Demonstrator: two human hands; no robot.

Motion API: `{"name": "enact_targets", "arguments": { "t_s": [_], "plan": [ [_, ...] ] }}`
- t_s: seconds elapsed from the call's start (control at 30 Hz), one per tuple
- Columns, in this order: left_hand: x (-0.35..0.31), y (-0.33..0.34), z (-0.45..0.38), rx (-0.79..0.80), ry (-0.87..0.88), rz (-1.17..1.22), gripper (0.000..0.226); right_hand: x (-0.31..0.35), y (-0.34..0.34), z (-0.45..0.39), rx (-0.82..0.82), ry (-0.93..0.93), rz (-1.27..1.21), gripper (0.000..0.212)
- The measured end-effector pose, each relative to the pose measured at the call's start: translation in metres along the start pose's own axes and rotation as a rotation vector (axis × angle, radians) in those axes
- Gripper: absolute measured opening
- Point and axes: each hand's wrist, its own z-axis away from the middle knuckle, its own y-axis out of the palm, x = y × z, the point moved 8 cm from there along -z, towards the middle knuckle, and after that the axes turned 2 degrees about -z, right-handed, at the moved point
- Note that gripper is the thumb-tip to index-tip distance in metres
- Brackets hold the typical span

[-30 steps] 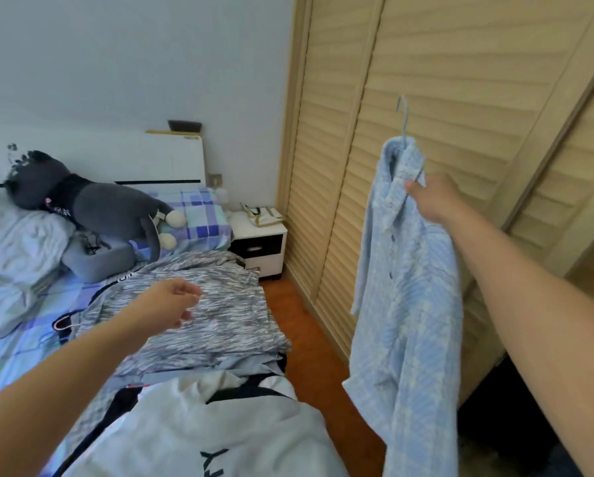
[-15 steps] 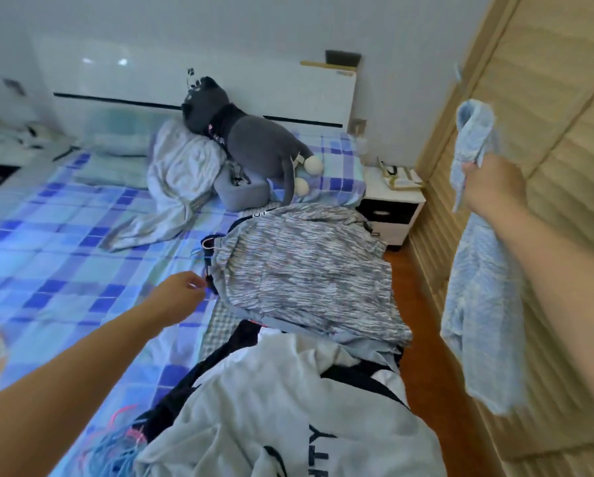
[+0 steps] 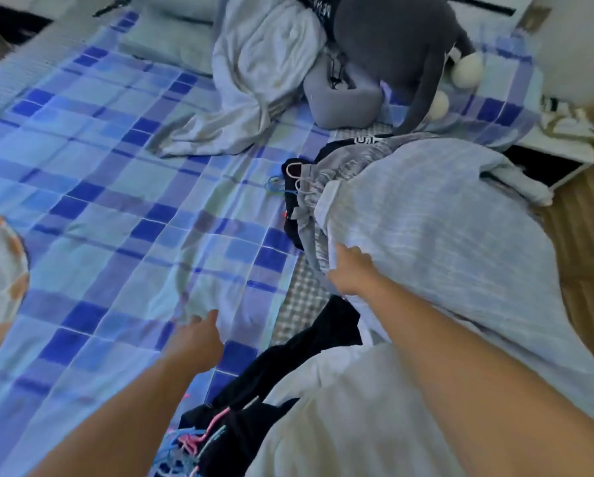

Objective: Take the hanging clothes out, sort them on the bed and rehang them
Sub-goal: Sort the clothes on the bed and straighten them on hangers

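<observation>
The pale blue plaid shirt (image 3: pixel 443 235) lies spread over the pile of clothes on the right side of the bed (image 3: pixel 116 201). My right hand (image 3: pixel 350 270) grips the shirt's left edge. Under it a grey marled garment (image 3: pixel 350 163) shows, with white hanger hooks (image 3: pixel 297 173) sticking out. A white sweatshirt (image 3: pixel 340 407) and a black garment (image 3: pixel 323 332) lie nearer to me. My left hand (image 3: pixel 195 342) hovers over the blue checked sheet, fingers loosely apart, holding nothing.
Loose blue and pink hangers (image 3: pixel 182 445) lie at the bed's near edge. A grey plush toy (image 3: pixel 392 46) and a crumpled pale blanket (image 3: pixel 254 80) sit at the head end. A white nightstand (image 3: pixel 564 149) and wooden floor (image 3: pixel 585 235) are to the right.
My right hand has brought the blue shirt from beside the wardrobe doors down onto the clothes pile. My view has swung left and down over the bed. My left hand moved little.
</observation>
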Motion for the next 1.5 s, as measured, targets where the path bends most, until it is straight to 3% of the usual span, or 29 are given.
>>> {"name": "enact_targets", "arguments": {
  "t_s": [0.07, 0.13, 0.2, 0.33, 0.5, 0.57, 0.63, 0.73, 0.8, 0.9, 1.07, 1.23, 1.5],
  "plan": [
    [0.006, 0.040, -0.026, 0.063, 0.005, -0.160, 0.085, -0.006, -0.005, -0.026, -0.165, 0.030, -0.006, 0.049],
    [0.008, 0.079, -0.045, 0.094, -0.025, -0.206, 0.103, -0.009, -0.005, -0.056, -0.184, 0.055, -0.003, 0.053],
    [0.005, 0.106, -0.065, 0.043, -0.069, -0.192, 0.104, -0.013, 0.008, -0.086, -0.212, 0.084, -0.030, 0.056],
    [0.001, 0.132, -0.089, 0.048, -0.113, -0.160, 0.097, -0.012, 0.022, -0.112, -0.426, 0.110, -0.053, 0.036],
    [0.004, 0.128, -0.089, 0.023, -0.156, -0.102, 0.097, -0.001, -0.056, -0.092, -0.733, 0.078, -0.268, 0.029],
    [0.003, 0.125, -0.087, 0.030, -0.164, -0.105, 0.103, 0.016, -0.078, -0.101, -0.782, 0.027, -0.267, 0.027],
    [0.003, 0.125, -0.086, 0.044, -0.174, -0.108, 0.103, 0.031, -0.070, -0.118, -0.728, -0.006, -0.248, 0.035],
    [0.002, 0.125, -0.084, 0.063, -0.194, -0.099, 0.102, 0.039, -0.005, -0.149, -0.469, -0.043, -0.124, 0.053],
    [0.002, 0.123, -0.083, 0.074, -0.193, -0.105, 0.107, 0.033, 0.021, -0.154, -0.389, -0.008, -0.108, 0.065],
    [0.001, 0.120, -0.083, 0.083, -0.176, -0.127, 0.110, 0.025, 0.019, -0.148, -0.402, 0.001, -0.065, 0.068],
    [0.001, 0.122, -0.084, 0.070, -0.164, -0.105, 0.094, 0.018, 0.023, -0.146, -0.425, -0.024, 0.082, 0.064],
    [0.003, 0.125, -0.085, 0.065, -0.170, -0.086, 0.101, 0.029, 0.038, -0.149, -0.503, 0.077, -0.048, 0.071],
    [0.004, 0.124, -0.084, 0.076, -0.156, -0.043, 0.104, 0.026, 0.021, -0.148, -0.425, 0.043, -0.215, 0.043]
  ]
}}
